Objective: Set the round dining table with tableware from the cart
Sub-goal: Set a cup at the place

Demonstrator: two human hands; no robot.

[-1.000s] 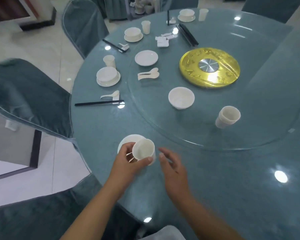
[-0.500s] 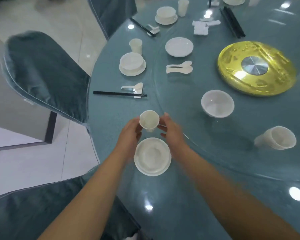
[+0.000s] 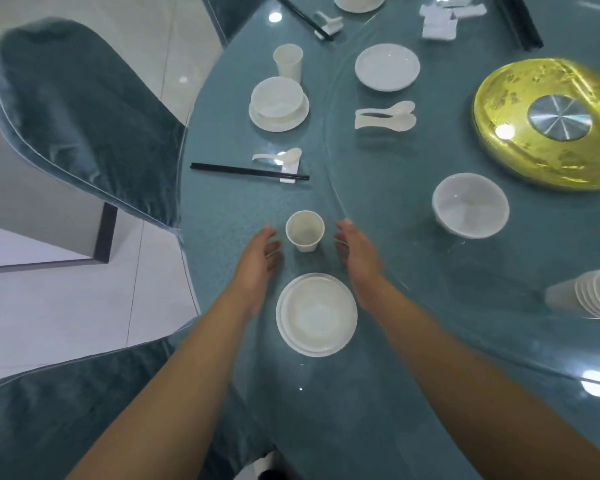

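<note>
A small white cup [image 3: 305, 231] stands upright on the round blue-green table [image 3: 229, 209], just beyond a white bowl on a plate [image 3: 316, 314] near the table's front edge. My left hand [image 3: 261, 255] hovers left of the cup with relaxed fingers, a small gap between them. On the cup's right side my right hand [image 3: 355, 250] is also apart from it, fingers loose. Neither hand holds anything.
A finished place setting lies farther left: cup [image 3: 288, 61], bowl on plate [image 3: 278, 104], spoon [image 3: 278, 156], black chopsticks [image 3: 250, 171]. On the glass turntable sit a plate [image 3: 387, 66], two spoons [image 3: 385, 116], a bowl [image 3: 470, 205], stacked cups [image 3: 593, 293] and a gold centre disc [image 3: 548, 123]. Covered chairs [image 3: 80, 109] ring the table.
My left hand carried the cup forward past the bowl and plate, both hands set it on the table, and now both have let go and drawn slightly apart.
</note>
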